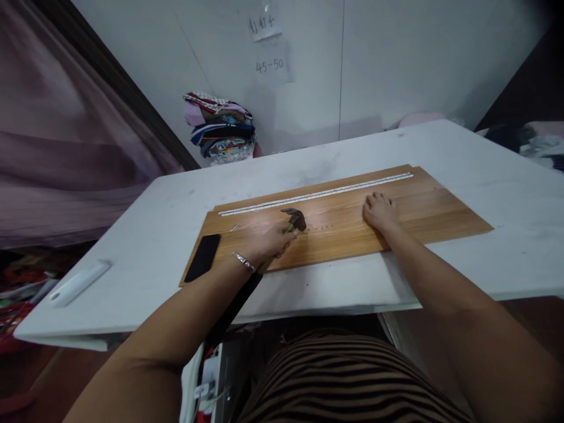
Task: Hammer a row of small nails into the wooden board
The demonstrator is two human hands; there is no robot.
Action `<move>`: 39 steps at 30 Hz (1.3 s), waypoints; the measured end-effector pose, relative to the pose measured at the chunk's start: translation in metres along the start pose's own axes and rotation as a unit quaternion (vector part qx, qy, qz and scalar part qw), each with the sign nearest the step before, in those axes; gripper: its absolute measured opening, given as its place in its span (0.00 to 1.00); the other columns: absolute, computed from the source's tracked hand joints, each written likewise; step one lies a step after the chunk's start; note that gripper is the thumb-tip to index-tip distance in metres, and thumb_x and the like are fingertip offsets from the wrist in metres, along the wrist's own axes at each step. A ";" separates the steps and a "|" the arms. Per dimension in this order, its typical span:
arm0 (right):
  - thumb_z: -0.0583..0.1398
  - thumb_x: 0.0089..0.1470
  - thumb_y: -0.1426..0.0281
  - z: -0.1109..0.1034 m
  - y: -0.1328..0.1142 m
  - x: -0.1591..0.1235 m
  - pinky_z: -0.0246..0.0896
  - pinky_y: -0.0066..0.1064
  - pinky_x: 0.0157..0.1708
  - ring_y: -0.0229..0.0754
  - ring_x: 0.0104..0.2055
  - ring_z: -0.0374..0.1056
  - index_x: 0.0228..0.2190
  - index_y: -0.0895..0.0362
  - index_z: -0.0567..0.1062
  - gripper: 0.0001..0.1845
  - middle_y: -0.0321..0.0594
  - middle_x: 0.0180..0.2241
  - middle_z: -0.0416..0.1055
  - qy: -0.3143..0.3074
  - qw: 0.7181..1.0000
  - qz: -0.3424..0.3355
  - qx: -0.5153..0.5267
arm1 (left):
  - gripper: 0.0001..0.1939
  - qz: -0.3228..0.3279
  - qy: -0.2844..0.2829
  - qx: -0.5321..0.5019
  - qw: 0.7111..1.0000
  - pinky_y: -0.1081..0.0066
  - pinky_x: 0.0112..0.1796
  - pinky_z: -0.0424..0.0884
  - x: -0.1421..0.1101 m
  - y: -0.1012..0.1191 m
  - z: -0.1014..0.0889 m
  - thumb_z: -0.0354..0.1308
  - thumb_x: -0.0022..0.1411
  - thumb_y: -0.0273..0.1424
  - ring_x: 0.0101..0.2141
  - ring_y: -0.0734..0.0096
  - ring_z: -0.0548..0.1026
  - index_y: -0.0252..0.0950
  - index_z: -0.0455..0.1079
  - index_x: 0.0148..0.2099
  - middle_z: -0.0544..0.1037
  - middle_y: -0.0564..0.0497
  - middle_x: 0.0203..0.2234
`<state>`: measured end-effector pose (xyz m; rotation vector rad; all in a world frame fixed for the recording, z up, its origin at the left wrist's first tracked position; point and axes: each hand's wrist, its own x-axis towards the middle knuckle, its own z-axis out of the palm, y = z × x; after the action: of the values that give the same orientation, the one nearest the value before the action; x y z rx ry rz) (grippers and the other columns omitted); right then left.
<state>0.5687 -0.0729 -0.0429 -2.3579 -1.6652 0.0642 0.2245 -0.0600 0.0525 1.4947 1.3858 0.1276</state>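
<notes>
My left hand (275, 242) is wrapped round the handle of a claw hammer (296, 219), whose head is at a wooden board (352, 235). To the right of the hammer head, several small dark nail heads or holes (321, 227) run in a row along the board; which they are I cannot tell. A few loose nails (235, 228) lie left of my left hand. My right hand (379, 211) rests on the right part of the board, fingers bent a little and slightly apart, holding nothing visible.
A pair of white strips (317, 195) runs along the board's far side. A flat black rectangular object (202, 257) lies at its left end. The white table (150, 235) also bears a long white object (81, 283). Folded cloths (222, 126) are stacked by the wall.
</notes>
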 end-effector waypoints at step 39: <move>0.45 0.70 0.66 0.000 -0.001 0.001 0.55 0.53 0.61 0.58 0.63 0.62 0.50 0.58 0.79 0.25 0.58 0.59 0.73 0.002 1.000 -0.001 -0.002 | 0.08 -0.007 0.001 0.011 1.000 0.76 0.19 0.57 -0.004 0.005 0.003 0.58 0.73 0.36 0.16 0.78 0.57 0.38 0.66 0.42 0.60 0.61 0.18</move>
<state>0.5684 -0.0719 -0.0431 -2.3574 -1.6671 0.0553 0.2282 -0.0635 0.0570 1.5039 1.4036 0.1052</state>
